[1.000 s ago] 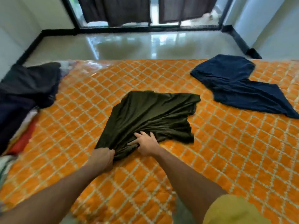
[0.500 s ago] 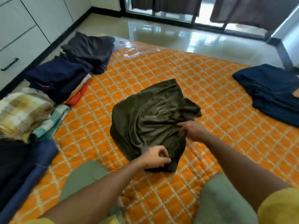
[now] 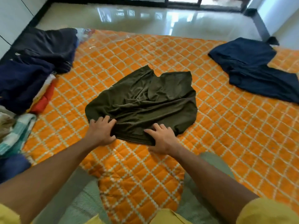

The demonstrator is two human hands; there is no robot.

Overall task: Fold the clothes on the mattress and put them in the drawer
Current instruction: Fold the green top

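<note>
- Lying crumpled near the middle of the mattress (image 3: 226, 143), the olive shirt (image 3: 145, 101) is partly bunched, with folds running across it and its near hem gathered toward the person.
- The left hand (image 3: 101, 131) rests on the shirt's near left edge; its fingers lie spread over the cloth and the thumb presses into a fold, so whether it pinches the cloth or only presses it cannot be told.
- The right hand (image 3: 161, 138) lies on the near hem, fingers spread and fairly straight, pressing the cloth down onto the mattress.
- The two hands are near each other, with a bunched strip of hem between them.
- A navy garment (image 3: 252, 70) lies spread at the far right of the mattress, well apart from the shirt.
- A pile of clothes (image 3: 32, 70) sits along the left edge: dark and navy pieces on top, red and white beneath, a checked teal cloth (image 3: 17, 133) nearer the person.
- Beyond the mattress is a glossy floor (image 3: 145, 18).
- Yellow sleeves (image 3: 267, 212) show at the bottom corners.
</note>
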